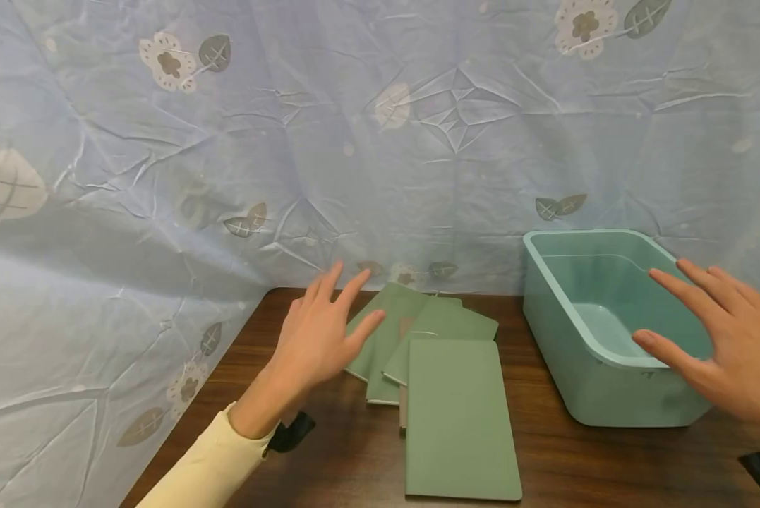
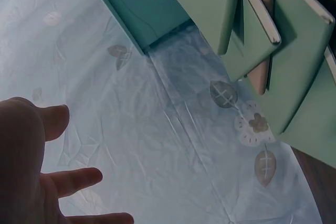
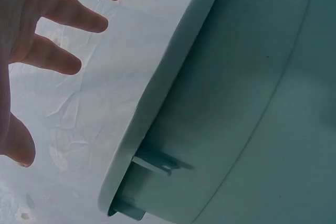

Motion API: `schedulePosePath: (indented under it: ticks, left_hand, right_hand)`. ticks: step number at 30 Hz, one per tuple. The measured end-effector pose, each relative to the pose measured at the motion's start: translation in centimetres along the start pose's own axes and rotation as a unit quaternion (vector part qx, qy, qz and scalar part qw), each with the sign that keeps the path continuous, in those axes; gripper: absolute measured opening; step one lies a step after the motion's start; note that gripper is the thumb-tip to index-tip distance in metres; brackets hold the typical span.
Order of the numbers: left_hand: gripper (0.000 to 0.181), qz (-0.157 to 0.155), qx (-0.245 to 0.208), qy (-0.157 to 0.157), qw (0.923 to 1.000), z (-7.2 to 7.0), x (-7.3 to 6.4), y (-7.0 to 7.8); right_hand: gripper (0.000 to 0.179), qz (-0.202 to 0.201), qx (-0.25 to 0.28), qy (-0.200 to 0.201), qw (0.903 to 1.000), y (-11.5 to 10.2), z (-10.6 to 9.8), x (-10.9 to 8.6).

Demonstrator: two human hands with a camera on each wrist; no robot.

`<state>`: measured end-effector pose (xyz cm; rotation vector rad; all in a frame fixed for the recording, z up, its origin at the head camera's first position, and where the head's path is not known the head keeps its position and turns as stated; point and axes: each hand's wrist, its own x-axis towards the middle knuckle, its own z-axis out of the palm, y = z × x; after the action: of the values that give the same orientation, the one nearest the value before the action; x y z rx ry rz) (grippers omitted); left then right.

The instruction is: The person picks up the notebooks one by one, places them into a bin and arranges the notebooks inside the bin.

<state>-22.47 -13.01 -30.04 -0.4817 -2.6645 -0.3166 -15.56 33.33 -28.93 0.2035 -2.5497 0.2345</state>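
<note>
Several green notebooks lie in a loose, fanned pile on the wooden table, the nearest notebook (image 1: 462, 416) flat with its cover up. A strip of a brown notebook (image 1: 403, 416) shows between the green ones. My left hand (image 1: 319, 339), fingers spread and holding nothing, hovers at the left of the pile. Over at the right, my right hand (image 1: 735, 339) is raised in front of a teal plastic bin (image 1: 634, 395), its fingers spread too. In the right wrist view the bin's outer wall (image 3: 236, 103) fills the right side, apart from the fingers.
The dark wooden table (image 1: 341, 458) carries the notebooks and the bin. A pale blue sheet (image 1: 354, 141) with flowers and leaves hangs behind the table and along its left side. No object shows inside the bin. Black straps (image 1: 291, 432) circle both wrists.
</note>
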Motion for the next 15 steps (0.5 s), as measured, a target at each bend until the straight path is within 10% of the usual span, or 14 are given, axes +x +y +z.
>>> schedulePosePath:
  ticks: [15]
  left_hand:
    - [0.059,0.003,-0.048,0.046,0.9978,1.3,-3.1,0.8]
  right_hand:
    - [0.076,-0.005,0.06,0.039,0.9975,0.8,1.9,-3.1]
